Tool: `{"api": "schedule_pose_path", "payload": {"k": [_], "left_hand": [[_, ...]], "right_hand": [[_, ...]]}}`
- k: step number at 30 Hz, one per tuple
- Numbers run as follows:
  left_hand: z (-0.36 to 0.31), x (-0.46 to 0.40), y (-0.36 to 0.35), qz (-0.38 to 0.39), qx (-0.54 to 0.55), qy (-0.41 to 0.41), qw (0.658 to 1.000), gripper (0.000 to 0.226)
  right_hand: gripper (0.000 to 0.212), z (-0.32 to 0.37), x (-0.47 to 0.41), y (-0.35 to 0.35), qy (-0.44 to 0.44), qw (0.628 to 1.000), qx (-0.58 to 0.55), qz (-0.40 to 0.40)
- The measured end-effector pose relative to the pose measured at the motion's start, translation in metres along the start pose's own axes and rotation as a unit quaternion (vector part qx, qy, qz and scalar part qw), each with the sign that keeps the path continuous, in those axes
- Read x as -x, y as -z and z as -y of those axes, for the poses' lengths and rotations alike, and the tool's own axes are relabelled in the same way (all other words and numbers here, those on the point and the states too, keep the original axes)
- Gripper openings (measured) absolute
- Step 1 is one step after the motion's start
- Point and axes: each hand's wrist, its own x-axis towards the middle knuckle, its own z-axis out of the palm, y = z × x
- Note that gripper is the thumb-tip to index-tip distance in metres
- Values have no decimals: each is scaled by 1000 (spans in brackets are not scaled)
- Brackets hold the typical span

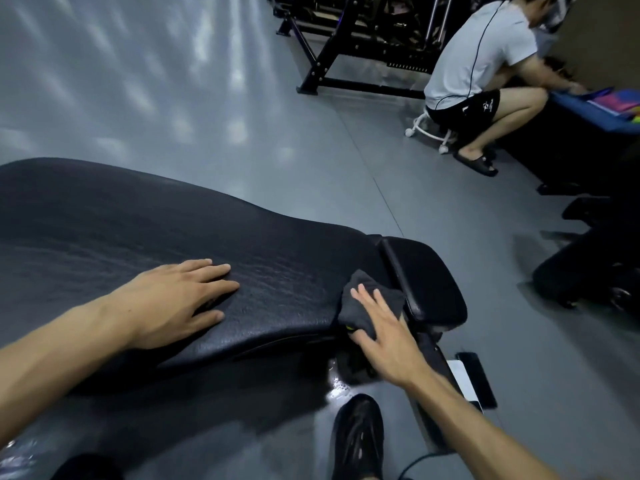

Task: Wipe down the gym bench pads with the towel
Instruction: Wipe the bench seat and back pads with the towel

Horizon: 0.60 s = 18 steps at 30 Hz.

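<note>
The long black back pad (114, 237) of the gym bench stretches from the left edge toward the centre. A smaller black seat pad (427, 278) sits just to its right, across a narrow gap. My left hand (183, 299) lies flat on the back pad, fingers spread, holding nothing. My right hand (384, 330) presses a dark grey towel (363, 299) against the right end of the back pad, at the gap between the two pads. Part of the towel is hidden under my palm.
My black shoe (358, 438) stands on the grey floor below the bench. A person (485, 74) crouches on a small wheeled stool at the upper right. A black machine frame (346, 46) stands behind them. Dark equipment (588, 265) sits at the right.
</note>
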Motion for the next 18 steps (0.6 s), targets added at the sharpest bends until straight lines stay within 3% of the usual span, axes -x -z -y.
{"api": "schedule_pose_path", "payload": {"k": [3, 6, 8, 10, 14, 16, 18], "left_hand": [[2, -1, 0, -4, 17, -9, 1000, 86], [-1, 6, 4, -1, 13, -15, 1000, 96], [-3, 9, 3, 3, 20, -12, 1000, 102], [-3, 9, 5, -2, 27, -12, 1000, 103], [-3, 2, 7, -11, 42, -11, 999, 103], [-2, 2, 7, -10, 46, -12, 999, 102], [-2, 6, 5, -8, 51, -11, 999, 101]], "right_hand": [[68, -24, -39, 18, -113, 993, -22, -8], [67, -7, -69, 7, -215, 974, -34, -61], [66, 19, -66, -13, -191, 977, 7, -93], [67, 51, -46, -31, -94, 990, 14, -104], [80, 70, -11, -43, 82, 993, 65, -45], [75, 47, -29, -29, 78, 995, 32, -57], [64, 26, -62, -10, -24, 995, -18, -93]]}}
